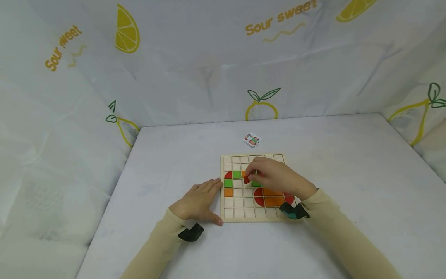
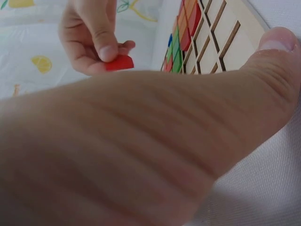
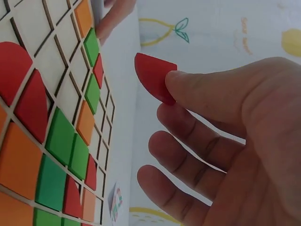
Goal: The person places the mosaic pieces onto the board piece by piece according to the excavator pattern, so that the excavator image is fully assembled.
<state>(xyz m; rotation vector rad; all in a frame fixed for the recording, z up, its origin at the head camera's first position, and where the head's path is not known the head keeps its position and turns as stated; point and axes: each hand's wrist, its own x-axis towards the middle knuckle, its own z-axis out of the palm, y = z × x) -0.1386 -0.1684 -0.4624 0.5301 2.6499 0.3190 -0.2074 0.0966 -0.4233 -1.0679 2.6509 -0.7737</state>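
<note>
My right hand (image 1: 280, 176) pinches a red quarter-circle tile (image 3: 154, 77) between thumb and index finger, held above a wooden grid board (image 1: 238, 213). In the right wrist view the other fingers are loosely bent below the tile. My left hand (image 1: 198, 202) lies beside the board's left edge with fingers spread, fingertips and thumb right at the frame. Green, orange and red tiles fill some squares, including an orange tile (image 1: 228, 192) in the left column and a green tile (image 3: 60, 132). Part of the board is hidden under my right hand.
A small white card (image 1: 252, 139) printed with coloured shapes lies behind the board. White cloth covers the table (image 1: 167, 155), and a lemon-printed curtain (image 1: 195, 85) hangs behind it. Dark straps sit at both wrists.
</note>
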